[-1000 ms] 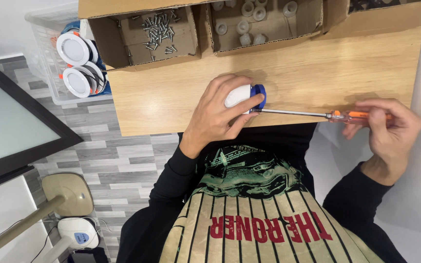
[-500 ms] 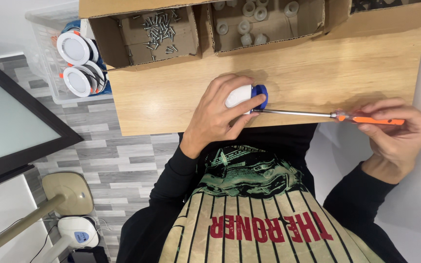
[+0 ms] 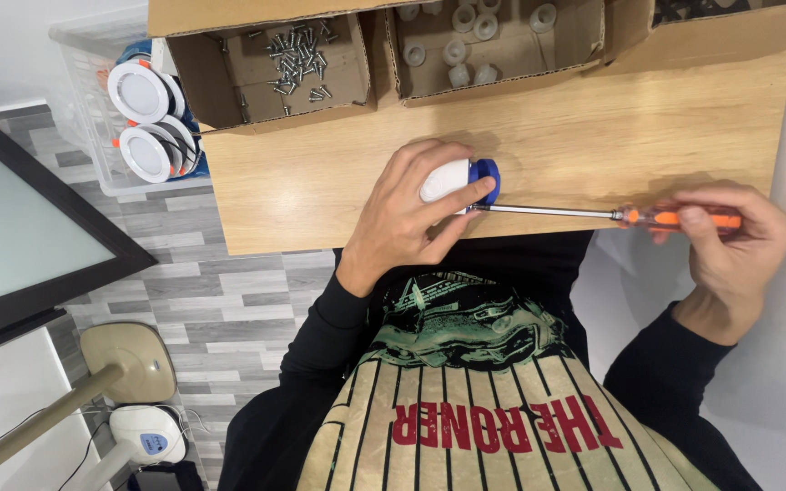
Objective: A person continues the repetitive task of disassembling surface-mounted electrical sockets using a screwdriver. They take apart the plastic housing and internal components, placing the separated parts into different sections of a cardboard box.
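On the wooden table (image 3: 320,182), the left hand (image 3: 407,214) wraps its fingers around a white-and-blue fitting (image 3: 461,180) while the right hand (image 3: 730,241) pinches the orange-handled screwdriver (image 3: 611,215), tip touching the fitting.

We note the table (image 3: 539,164): pale wood, matt, fine grain. Screwdriver (image 3: 593,215): bright polished metal shaft, glossy translucent orange plastic handle. Part under our left hand (image 3: 411,214): smooth white plastic with a glossy blue plastic cap (image 3: 487,179). Along the far edge, cardboard boxes (image 3: 229,82): rough, dull brown; one holds shiny metal screws (image 3: 297,59), another matt grey rings (image 3: 466,36), likely plastic.
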